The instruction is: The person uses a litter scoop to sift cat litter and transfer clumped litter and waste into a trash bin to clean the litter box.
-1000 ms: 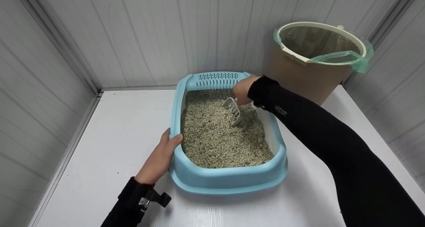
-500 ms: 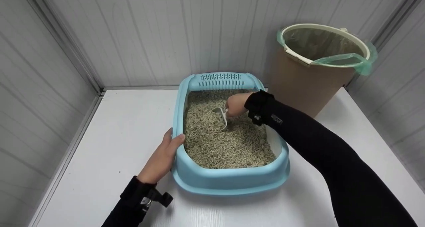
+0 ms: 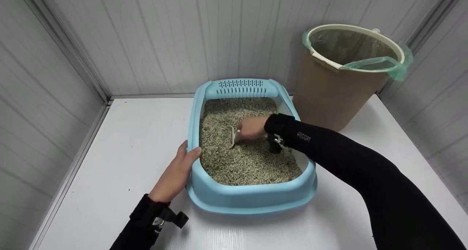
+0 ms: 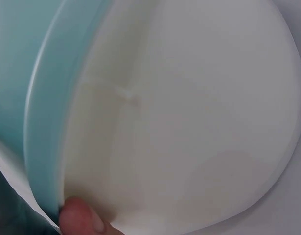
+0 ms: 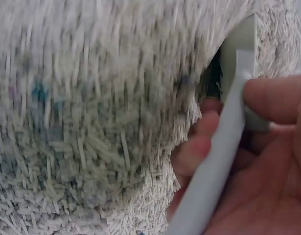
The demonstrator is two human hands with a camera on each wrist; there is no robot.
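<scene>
A blue litter box (image 3: pixel 252 199) full of pale pellet litter (image 3: pixel 256 166) stands on the white table. My left hand (image 3: pixel 174 175) grips its left rim, thumb over the edge and fingers along the outer side. The thumb (image 4: pixel 79 218) shows at the bottom of the left wrist view, against the box's rim. Inside the box, my right hand (image 3: pixel 252 127) holds a litter scoop (image 3: pixel 233 136), its blade partly sunk in the litter left of the hand. Fingers and thumb wrap the scoop's light handle (image 5: pixel 219 156) in the right wrist view.
Behind and right of the box stands a tall brown bin (image 3: pixel 329 96) with a cream rim and a green bag (image 3: pixel 398 72) folded over it. Grey panel walls (image 3: pixel 164 41) enclose the back and both sides. White tabletop (image 3: pixel 135 140) extends left of the box.
My right hand has moved the scoop from the box's back right toward the left and nearer to me through the litter. The left hand keeps its grip on the rim.
</scene>
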